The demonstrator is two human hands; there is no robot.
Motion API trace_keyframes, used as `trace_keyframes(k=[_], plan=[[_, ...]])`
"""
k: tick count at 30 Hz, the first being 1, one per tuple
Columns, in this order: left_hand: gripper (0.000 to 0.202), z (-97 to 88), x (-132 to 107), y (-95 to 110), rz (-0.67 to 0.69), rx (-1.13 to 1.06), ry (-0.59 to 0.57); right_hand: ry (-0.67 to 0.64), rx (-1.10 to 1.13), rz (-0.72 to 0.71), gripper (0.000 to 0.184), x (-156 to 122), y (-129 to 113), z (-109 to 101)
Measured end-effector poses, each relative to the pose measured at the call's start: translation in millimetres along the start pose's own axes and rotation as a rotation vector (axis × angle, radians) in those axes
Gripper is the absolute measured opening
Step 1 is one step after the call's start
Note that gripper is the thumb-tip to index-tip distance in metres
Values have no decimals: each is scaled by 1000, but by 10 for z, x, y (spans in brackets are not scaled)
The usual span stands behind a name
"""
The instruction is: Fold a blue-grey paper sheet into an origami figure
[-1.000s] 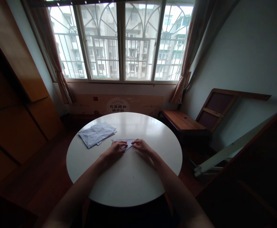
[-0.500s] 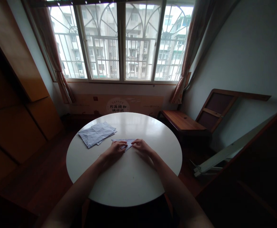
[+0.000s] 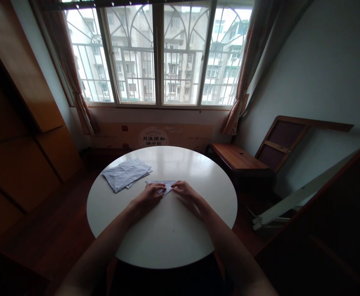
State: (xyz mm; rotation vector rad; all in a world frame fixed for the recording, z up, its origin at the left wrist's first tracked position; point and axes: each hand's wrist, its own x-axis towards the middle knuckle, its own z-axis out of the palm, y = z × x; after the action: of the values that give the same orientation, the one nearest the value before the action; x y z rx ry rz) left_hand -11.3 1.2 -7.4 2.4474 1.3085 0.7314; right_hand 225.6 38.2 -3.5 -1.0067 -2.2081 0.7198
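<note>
A folded sheet of paper (image 3: pixel 167 187), pale bluish and roughly triangular with a point toward me, lies on the round white table (image 3: pixel 167 242). On its left side my left hand (image 3: pixel 152 192) is closed, fingers bent over the paper and partly covering it. My right hand (image 3: pixel 183 188) pinches the paper's right side with thumb and fingertips. The two hands are a short way apart, with a small patch of paper showing between them. To the left, beyond my left hand, rests a stack of creased paper sheets (image 3: pixel 126 173).
A low wooden bench (image 3: pixel 235 156) stands behind the table on the right, beside a leaning wooden frame (image 3: pixel 280 139). A pale long panel (image 3: pixel 285 209) slants at the right. Wooden cabinets (image 3: pixel 44 156) line the left, and a barred window (image 3: pixel 158 57) is ahead.
</note>
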Motion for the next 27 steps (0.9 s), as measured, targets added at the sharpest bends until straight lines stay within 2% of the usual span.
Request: trace_keyframes(k=[17, 27], plan=[[30, -36, -11, 70, 10, -7, 11, 5, -7, -7, 23, 7, 11, 3], [30, -14, -6, 32, 17, 10, 14, -1, 0, 3, 23, 15, 37, 11]])
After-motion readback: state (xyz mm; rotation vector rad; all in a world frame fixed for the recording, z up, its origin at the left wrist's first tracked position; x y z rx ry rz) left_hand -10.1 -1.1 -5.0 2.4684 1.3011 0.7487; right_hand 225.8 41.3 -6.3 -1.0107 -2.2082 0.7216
